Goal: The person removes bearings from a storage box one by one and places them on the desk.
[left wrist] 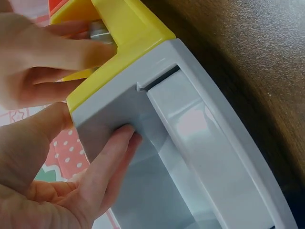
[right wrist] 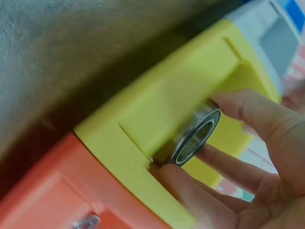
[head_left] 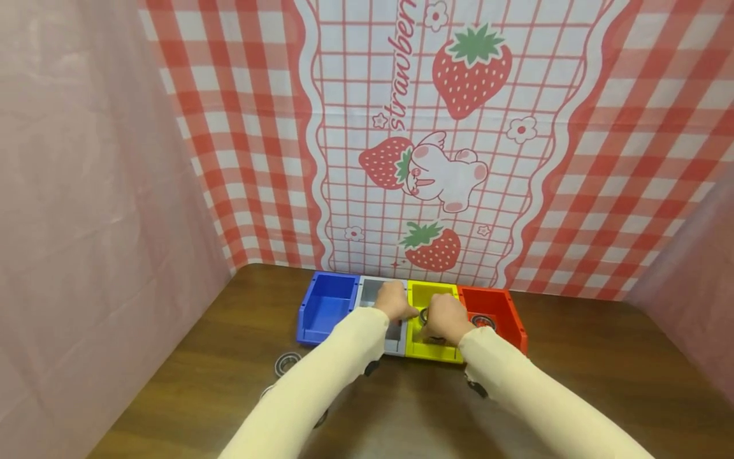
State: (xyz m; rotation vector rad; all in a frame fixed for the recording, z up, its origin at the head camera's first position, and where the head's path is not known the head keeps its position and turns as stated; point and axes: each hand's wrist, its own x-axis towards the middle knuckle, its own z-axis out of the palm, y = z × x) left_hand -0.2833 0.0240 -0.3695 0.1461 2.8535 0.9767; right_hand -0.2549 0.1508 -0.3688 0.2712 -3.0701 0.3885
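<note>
My right hand (head_left: 448, 317) pinches a ball bearing (right wrist: 190, 130) between thumb and fingers inside the yellow bin (head_left: 432, 352). The bearing is a shiny steel ring with a dark seal, tilted on edge in the right wrist view. My left hand (head_left: 394, 301) grips the wall shared by the grey bin (left wrist: 209, 157) and the yellow bin. Its fingers (left wrist: 112, 155) press the wall from inside the grey bin, and the thumb lies over the wall's top edge. Another bearing (head_left: 424, 316) shows partly beside my right hand in the head view.
The blue bin (head_left: 327, 313) stands left of the grey one. To the right, the red bin (head_left: 507, 312) holds a bearing (head_left: 483, 322). On the brown table (head_left: 229, 357) lies a loose bearing (head_left: 288, 363), with others partly hidden by the left sleeve. A checked strawberry cloth (head_left: 269, 159) hangs behind.
</note>
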